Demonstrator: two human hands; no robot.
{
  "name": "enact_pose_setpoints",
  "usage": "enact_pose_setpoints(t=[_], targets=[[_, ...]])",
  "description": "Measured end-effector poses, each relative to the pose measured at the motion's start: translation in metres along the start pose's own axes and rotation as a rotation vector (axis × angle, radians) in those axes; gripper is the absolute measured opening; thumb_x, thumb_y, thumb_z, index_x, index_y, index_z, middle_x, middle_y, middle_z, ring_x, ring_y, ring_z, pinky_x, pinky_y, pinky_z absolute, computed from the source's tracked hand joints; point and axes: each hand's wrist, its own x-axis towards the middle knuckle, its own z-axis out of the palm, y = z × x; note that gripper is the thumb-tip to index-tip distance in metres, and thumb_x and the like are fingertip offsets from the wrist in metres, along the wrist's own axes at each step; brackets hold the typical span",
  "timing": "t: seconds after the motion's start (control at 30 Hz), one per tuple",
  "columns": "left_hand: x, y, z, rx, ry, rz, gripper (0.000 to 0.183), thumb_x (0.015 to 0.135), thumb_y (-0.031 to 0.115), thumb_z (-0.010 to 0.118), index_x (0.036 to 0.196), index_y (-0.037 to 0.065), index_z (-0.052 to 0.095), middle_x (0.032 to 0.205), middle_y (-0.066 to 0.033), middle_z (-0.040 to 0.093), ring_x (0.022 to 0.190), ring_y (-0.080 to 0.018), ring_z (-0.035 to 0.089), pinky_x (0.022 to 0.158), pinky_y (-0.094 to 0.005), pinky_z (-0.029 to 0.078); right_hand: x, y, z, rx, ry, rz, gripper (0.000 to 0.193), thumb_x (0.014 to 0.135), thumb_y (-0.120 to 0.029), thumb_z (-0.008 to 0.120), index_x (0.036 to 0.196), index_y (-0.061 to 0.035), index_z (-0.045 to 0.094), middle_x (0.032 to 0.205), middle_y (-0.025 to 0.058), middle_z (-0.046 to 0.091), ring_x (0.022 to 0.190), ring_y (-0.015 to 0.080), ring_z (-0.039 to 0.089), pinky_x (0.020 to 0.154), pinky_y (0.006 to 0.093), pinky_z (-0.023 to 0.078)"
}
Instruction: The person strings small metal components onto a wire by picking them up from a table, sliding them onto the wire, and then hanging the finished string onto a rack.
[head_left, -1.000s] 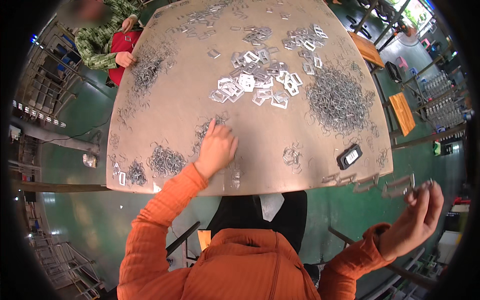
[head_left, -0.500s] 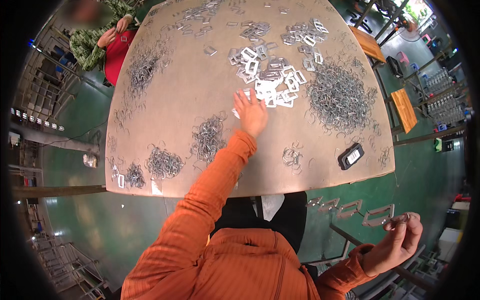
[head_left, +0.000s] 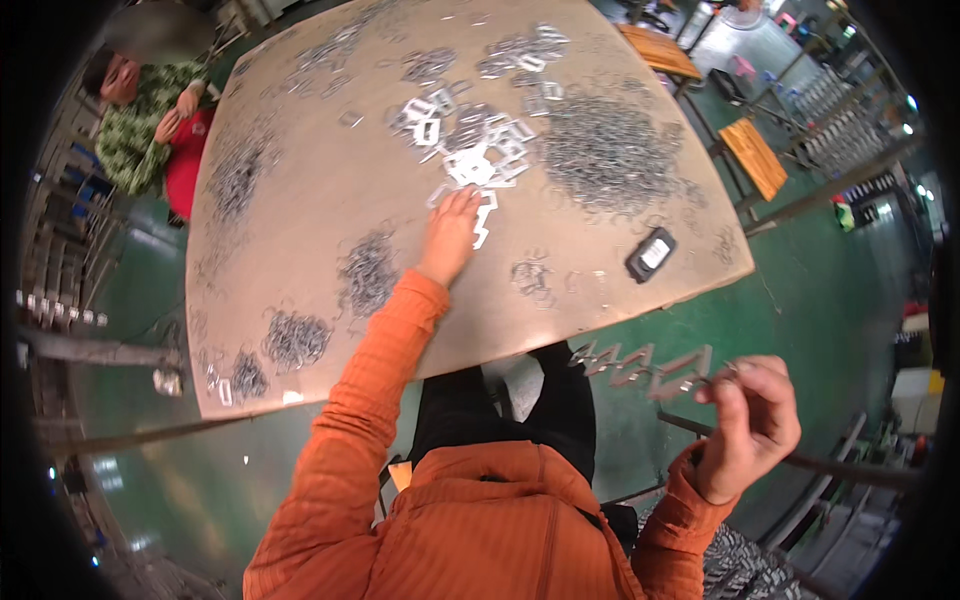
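Vivid orange clothing, silver-grey metal and a tan table (head_left: 290, 225) over a green floor (head_left: 250, 500).
The wearer's top (head_left: 470, 510) is orange with a fine ribbed stripe, the trousers (head_left: 436, 415) black. The flat frames (head_left: 473, 163) gleam silver-white; the linked chain (head_left: 703, 362) is duller silver-grey; the heaped hooks (head_left: 610, 155) are dark grey. A black device (head_left: 652, 254) bears a white label. The benches (head_left: 753, 158) are striped orange-brown wood. A co-worker's shirt (head_left: 130, 150) mixes light and dark green, beside solid red cloth (head_left: 184, 175).

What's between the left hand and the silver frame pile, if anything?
Nothing visible: the left hand is at the near edge of the silver frame pile. Wire hook piles lie off to either side.
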Motion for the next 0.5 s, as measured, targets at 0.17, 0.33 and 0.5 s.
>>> enact_pose_setpoints(t=[0.17, 0.33, 0.5], targets=[[-0.001, -0.026, -0.014, 0.079, -0.192, 0.036, 0.034, 0.074, 0.001, 0.053, 0.106, 0.005, 0.062, 0.098, -0.0124, 0.062, 0.095, -0.0303, 0.058, 0.082, -0.0405, 0.047, -0.007, 0.002, 0.0, -0.089, -0.221, -0.004, 0.016, 0.076, 0.004, 0.07, 0.091, 0.0024, 0.067, 0.083, 0.0109, 0.064, 0.067, 0.0124, 0.062, 0.058, 0.0229, 0.049], [0.01, -0.014, -0.026, 0.064, -0.164, -0.032, 0.022, 0.077, 0.002, 0.058, 0.098, 0.002, 0.063, 0.096, -0.0136, 0.063, 0.092, -0.0303, 0.06, 0.078, -0.0387, 0.048, -0.031, 0.027, -0.002, 0.062, -0.307, 0.015, 0.015, 0.078, 0.008, 0.066, 0.092, 0.0032, 0.067, 0.086, 0.0098, 0.064, 0.071, 0.0114, 0.063, 0.06, 0.0219, 0.048], [-0.006, 0.019, -0.066, -0.301, -0.168, -0.257, 0.014, 0.078, -0.003, 0.061, 0.093, -0.001, 0.06, 0.086, -0.0128, 0.064, 0.076, -0.0218, 0.063, 0.071, -0.0319, 0.051, -0.078, 0.066, 0.007, 0.134, -0.316, -0.018, 0.015, 0.081, 0.006, 0.063, 0.096, 0.002, 0.065, 0.086, 0.0079, 0.061, 0.07, 0.0137, 0.063, 0.058, 0.0236, 0.05]])
